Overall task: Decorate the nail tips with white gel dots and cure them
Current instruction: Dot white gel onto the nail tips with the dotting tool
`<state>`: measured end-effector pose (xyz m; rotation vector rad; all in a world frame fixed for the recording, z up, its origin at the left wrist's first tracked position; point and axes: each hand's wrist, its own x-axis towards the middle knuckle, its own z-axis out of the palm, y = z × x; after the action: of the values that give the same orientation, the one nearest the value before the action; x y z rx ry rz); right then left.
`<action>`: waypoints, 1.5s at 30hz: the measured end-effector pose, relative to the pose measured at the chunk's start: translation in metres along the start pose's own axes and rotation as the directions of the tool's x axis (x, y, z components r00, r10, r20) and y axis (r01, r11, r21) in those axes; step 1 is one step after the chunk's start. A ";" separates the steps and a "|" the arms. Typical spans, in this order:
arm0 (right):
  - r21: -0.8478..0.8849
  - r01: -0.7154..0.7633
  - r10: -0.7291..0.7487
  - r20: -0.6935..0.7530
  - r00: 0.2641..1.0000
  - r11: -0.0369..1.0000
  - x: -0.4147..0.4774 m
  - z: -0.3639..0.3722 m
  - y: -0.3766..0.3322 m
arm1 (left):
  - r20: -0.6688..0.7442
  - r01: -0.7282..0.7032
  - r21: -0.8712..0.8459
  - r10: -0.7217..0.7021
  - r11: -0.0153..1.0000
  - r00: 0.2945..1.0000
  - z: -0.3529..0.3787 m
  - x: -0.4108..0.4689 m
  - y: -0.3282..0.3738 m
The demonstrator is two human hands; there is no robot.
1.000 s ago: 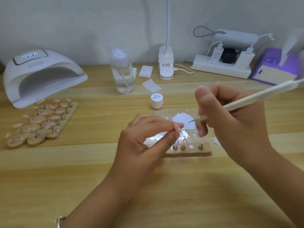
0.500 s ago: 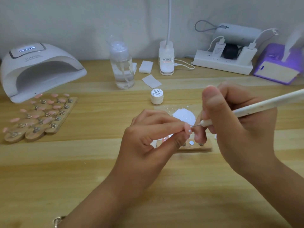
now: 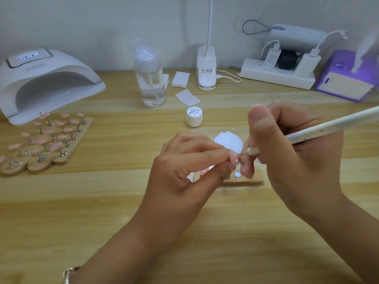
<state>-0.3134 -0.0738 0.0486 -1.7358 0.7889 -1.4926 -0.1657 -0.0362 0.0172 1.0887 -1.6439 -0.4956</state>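
Your dotting tool (image 3: 320,130) has come from the white gel patch (image 3: 228,141) to the nail tip (image 3: 234,158).
Your left hand (image 3: 184,167) pinches the pink, white-dotted tip above the wooden holder (image 3: 251,179); your right hand (image 3: 287,152) grips the tool, its point touching the tip. The curing lamp (image 3: 47,78) sits far left.

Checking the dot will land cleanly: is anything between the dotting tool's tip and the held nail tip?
Nothing visible: the dotting tool in the right hand reaches the nail tip pinched by the left hand.
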 end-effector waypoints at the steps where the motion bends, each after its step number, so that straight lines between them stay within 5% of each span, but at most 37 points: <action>1: 0.001 -0.001 0.001 0.001 1.000 1.000 0.000 0.000 0.000 | 0.001 -0.002 0.001 0.002 1.000 1.000 0.000 0.000 0.000; 28: -0.045 0.004 -0.003 0.017 1.000 0.999 -0.002 -0.003 0.005 | 0.000 -0.037 0.021 0.037 0.999 0.999 0.000 -0.001 -0.001; 37: 0.205 -0.045 0.066 -0.095 0.993 0.978 0.018 -0.014 0.002 | -0.006 0.019 -0.006 -0.019 1.000 1.000 0.000 -0.001 -0.004; 41: -0.065 -0.091 0.092 0.013 0.996 0.994 0.039 -0.026 0.016 | -0.052 0.053 -0.023 -0.055 0.998 0.997 -0.001 0.000 -0.008; 45: -0.406 -0.204 0.275 0.125 0.953 0.891 0.055 -0.027 0.048 | -0.111 0.164 -0.048 -0.168 0.985 0.980 -0.009 0.002 -0.022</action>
<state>-0.3326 -0.1491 0.0421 -1.9403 1.2196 -1.0424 -0.1484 -0.0474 0.0051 1.2092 -1.4451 -0.5609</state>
